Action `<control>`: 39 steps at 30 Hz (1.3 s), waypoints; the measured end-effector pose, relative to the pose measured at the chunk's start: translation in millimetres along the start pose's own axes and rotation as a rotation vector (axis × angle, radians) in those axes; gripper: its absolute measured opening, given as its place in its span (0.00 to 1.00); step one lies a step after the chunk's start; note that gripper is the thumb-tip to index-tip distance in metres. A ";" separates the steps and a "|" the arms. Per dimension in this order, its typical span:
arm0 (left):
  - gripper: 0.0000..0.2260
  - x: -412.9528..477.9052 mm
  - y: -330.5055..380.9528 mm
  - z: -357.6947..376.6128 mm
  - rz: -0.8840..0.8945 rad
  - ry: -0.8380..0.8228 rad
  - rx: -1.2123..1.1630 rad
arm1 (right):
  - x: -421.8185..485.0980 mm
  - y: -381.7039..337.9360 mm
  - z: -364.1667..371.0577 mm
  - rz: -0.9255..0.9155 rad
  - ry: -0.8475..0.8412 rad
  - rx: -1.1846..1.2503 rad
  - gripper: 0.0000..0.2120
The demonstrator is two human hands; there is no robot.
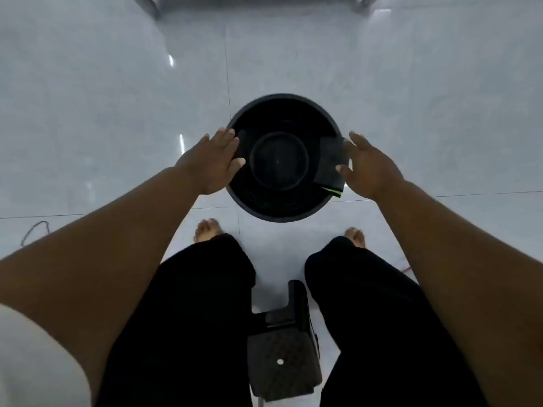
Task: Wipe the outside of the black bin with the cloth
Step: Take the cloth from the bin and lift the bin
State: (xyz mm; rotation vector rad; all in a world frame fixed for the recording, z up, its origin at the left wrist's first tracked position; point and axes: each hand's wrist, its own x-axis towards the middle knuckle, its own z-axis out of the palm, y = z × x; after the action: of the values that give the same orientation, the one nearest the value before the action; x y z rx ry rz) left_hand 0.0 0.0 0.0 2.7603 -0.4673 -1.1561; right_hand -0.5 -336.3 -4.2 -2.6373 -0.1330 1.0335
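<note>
The black bin stands upright on the pale tiled floor at the middle of the frame, its round mouth facing straight up at the camera, so its long axis runs vertically and its outer wall drops away out of sight below the rim. Only a thin band of that wall shows, along the lower edge of the rim.

The 2 hands sit on opposite sides of the rim, well apart from each other. The left hand lies at the left edge, fingers spread and curled over the rim, apparently touching it. The right hand is at the right edge, fingers open, beside a dark cloth with a green edge that hangs over the rim on that side. Whether the right hand actually pinches the cloth I cannot tell; its thumb lies at the cloth's edge.

The right hand is plainly the nearer to the cloth. Wiping the outside looks not yet begun: the cloth would have to come off the rim and go down the outer wall, probably while the left hand steadies the bin.
</note>
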 end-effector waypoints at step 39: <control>0.16 -15.5 95.2 166.7 0.309 0.581 0.332 | -20.1 37.0 148.7 -0.120 0.493 -0.173 0.30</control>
State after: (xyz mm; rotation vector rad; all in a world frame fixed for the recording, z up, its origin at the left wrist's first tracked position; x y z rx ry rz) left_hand -151.3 -82.6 -85.8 2.9503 -1.0229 -0.1985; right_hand -116.7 -338.7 -106.0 -2.9080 -0.2742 0.3257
